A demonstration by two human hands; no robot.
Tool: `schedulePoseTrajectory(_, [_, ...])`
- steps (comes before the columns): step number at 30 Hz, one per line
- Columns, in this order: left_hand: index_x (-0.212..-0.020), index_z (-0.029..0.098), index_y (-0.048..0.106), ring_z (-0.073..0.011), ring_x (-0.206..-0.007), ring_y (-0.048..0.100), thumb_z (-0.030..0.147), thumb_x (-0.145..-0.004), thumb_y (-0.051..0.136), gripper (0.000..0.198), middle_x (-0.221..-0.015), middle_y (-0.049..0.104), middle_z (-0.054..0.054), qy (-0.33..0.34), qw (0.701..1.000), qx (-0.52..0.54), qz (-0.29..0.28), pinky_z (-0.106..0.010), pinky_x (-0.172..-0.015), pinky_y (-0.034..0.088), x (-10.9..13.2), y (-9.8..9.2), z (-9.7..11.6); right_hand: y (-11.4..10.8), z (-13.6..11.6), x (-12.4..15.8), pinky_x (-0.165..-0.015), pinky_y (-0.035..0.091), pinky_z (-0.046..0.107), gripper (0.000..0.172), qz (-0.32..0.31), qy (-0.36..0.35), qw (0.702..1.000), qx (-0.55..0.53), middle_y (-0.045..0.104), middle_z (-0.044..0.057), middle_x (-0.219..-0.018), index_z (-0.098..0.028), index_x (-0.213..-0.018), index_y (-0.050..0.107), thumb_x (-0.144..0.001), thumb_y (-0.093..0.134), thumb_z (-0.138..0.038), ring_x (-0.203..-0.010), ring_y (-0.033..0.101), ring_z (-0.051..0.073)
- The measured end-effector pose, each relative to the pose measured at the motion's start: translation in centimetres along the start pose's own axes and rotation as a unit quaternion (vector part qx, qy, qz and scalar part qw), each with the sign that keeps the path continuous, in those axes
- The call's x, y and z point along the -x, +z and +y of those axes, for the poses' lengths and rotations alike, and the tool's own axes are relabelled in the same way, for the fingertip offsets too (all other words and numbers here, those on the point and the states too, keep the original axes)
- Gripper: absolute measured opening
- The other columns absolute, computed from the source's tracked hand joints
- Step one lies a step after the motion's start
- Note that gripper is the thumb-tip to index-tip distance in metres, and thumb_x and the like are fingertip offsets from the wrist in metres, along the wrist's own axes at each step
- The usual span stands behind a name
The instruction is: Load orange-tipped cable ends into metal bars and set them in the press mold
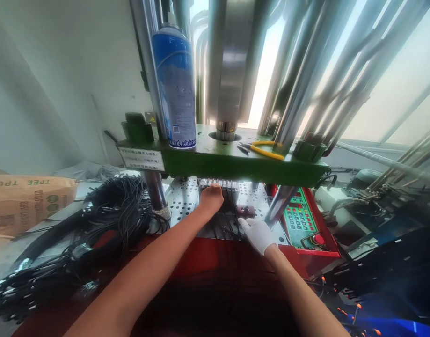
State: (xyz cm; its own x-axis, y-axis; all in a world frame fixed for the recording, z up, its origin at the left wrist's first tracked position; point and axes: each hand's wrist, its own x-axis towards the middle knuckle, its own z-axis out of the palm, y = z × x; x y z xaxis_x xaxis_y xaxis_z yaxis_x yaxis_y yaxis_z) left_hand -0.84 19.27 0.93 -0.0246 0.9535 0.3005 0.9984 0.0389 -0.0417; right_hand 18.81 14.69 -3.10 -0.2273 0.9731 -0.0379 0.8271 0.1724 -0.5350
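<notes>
My left hand (211,199) is bare and closed at the front of a metal mould block (232,189) under the press. Its fingers curl out of sight, so what they hold is hidden. Thin black cables (232,210) run from the mould's slots down over the front of the perforated metal plate (179,206). My right hand (258,234), in a white glove, is lower and to the right, with thumb and fingers drawn together at the cables' right edge.
On the green press beam (211,166) stand a blue spray can (176,89) and yellow-handled pliers (266,150). A heap of black cables (123,206) lies left, beside a brown paper sack (32,201). To the right is a control panel (299,217) with a red button (318,240).
</notes>
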Motion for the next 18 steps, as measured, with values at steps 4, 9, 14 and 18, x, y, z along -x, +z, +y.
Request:
schedulePoseTrajectory(4, [-0.105, 0.003, 0.055, -0.0182, -0.072, 0.064, 0.003, -0.086, 0.042, 0.023, -0.097, 0.061, -0.014, -0.003, 1.0, -0.014, 0.012, -0.029, -0.06, 0.051, 0.9, -0.4, -0.9, 0.0, 0.0, 0.0, -0.062, 0.035, 0.025, 0.044, 0.004, -0.005, 1.0, 0.003, 0.064, 0.004, -0.069, -0.02, -0.067, 0.058, -0.092, 0.035, -0.05, -0.068, 0.058, 0.018])
schedulePoseTrajectory(9, [-0.108, 0.006, 0.055, -0.0164, -0.075, 0.063, 0.01, -0.09, 0.046, 0.021, -0.097, 0.061, -0.011, 0.009, 1.0, -0.025, 0.005, -0.029, -0.063, 0.052, 1.0, 0.4, -1.3, 0.0, 0.0, -0.1, -0.063, 0.036, 0.024, 0.047, 0.002, -0.001, 1.0, -0.002, 0.064, 0.004, -0.069, -0.02, -0.068, 0.059, -0.092, 0.035, -0.051, -0.068, 0.059, 0.017])
schedulePoseTrajectory(14, [-0.104, 0.011, 0.059, -0.0154, -0.079, 0.062, 0.028, -0.09, 0.054, 0.022, -0.094, 0.063, -0.006, 0.02, 0.999, -0.023, -0.024, -0.033, -0.071, 0.053, -0.2, 0.2, -2.0, -0.1, -0.1, 0.0, -0.067, 0.038, 0.025, 0.044, 0.005, 0.003, 1.0, -0.004, 0.066, 0.007, -0.074, -0.019, -0.07, 0.063, -0.091, 0.04, -0.049, -0.076, 0.061, 0.019])
schedulePoseTrajectory(18, [-0.112, 0.011, 0.056, -0.0171, -0.082, 0.063, 0.03, -0.091, 0.052, 0.028, -0.097, 0.063, -0.007, 0.018, 0.999, -0.018, -0.03, -0.035, -0.073, 0.053, 0.0, -0.1, -3.0, -0.7, 0.1, 0.2, -0.067, 0.04, 0.025, 0.045, 0.021, 0.016, 0.999, -0.026, 0.067, 0.006, -0.072, -0.019, -0.07, 0.065, -0.091, 0.04, -0.05, -0.074, 0.062, 0.019])
